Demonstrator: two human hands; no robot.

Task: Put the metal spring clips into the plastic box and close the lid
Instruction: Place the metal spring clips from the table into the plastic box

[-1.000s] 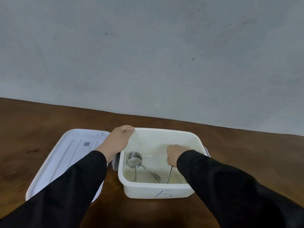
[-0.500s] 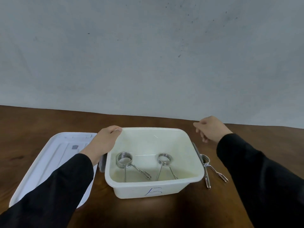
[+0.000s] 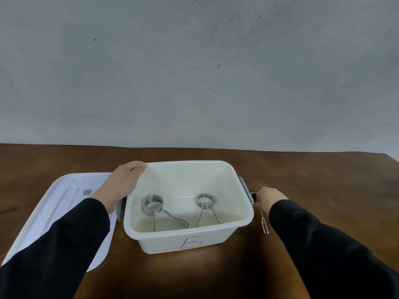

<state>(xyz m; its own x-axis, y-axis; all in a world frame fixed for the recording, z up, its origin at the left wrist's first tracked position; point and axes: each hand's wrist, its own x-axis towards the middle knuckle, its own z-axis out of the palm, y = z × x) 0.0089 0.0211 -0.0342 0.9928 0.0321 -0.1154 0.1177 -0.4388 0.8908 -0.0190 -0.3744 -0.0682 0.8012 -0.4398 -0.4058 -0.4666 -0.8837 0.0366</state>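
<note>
An open white plastic box [image 3: 187,239] marked with a blue letter stands on the brown table. Two metal spring clips lie inside it: one at the left [image 3: 153,205], one at the right [image 3: 206,201]. My left hand [image 3: 123,183] grips the box's far left rim. A third spring clip [image 3: 263,223] lies on the table just right of the box. My right hand [image 3: 267,198] is closed over its coil end, and only the clip's legs show. The white lid [image 3: 54,210] lies flat to the left of the box.
The brown wooden table [image 3: 323,180] runs back to a grey wall [image 3: 194,72]. Grey latch handles sit on the box's left [image 3: 120,209] and right [image 3: 245,188] sides. The table's right edge shows at the far right.
My right hand left the second clip in the box, swung out past the box's right side, and has come down onto the third clip on the table. My left hand stayed on the rim.
</note>
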